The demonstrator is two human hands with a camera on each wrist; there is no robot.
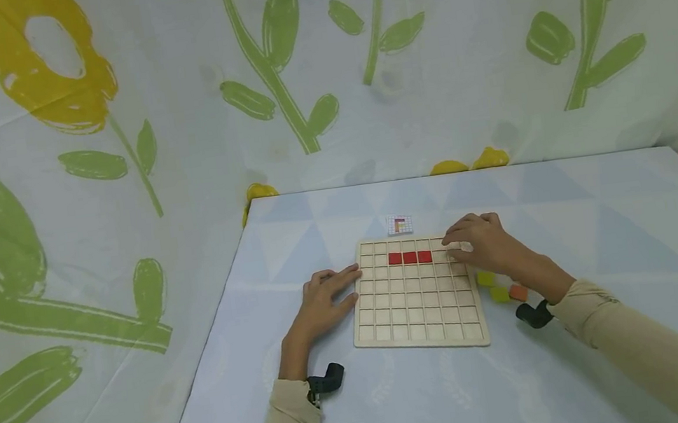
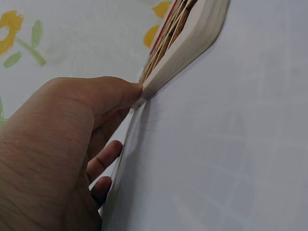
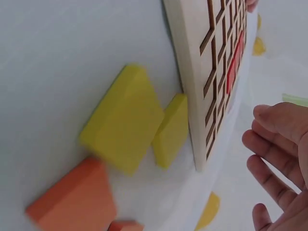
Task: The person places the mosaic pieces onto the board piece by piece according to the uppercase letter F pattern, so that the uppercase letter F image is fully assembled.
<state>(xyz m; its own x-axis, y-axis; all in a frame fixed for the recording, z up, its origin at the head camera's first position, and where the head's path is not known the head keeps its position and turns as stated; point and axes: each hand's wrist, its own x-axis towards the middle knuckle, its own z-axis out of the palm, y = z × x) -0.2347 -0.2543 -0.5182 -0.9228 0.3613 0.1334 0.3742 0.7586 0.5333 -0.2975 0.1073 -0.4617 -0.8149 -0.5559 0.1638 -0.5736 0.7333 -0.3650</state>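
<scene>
A pale wooden grid board [image 1: 418, 334] lies on the table with three red square tiles [image 1: 409, 257] side by side in one row near its far edge. My left hand [image 1: 325, 303] rests at the board's left edge; in the left wrist view the thumb [image 2: 120, 91] touches the side of the board [image 2: 192, 45]. Over the board's far right corner hovers my right hand [image 1: 481, 242], fingers loosely bent. The right wrist view shows that hand [image 3: 284, 154] with nothing between thumb and fingers, beyond the board's rim [image 3: 185, 72].
Right of the board lie yellow tiles [image 1: 499, 294] and an orange tile [image 1: 518, 292]. The right wrist view shows two yellow tiles [image 3: 122, 120] and two orange ones [image 3: 74, 202]. Behind the board is a small printed grid card [image 1: 400, 224]. Flower-patterned cloth [image 1: 475, 82] hangs around the table.
</scene>
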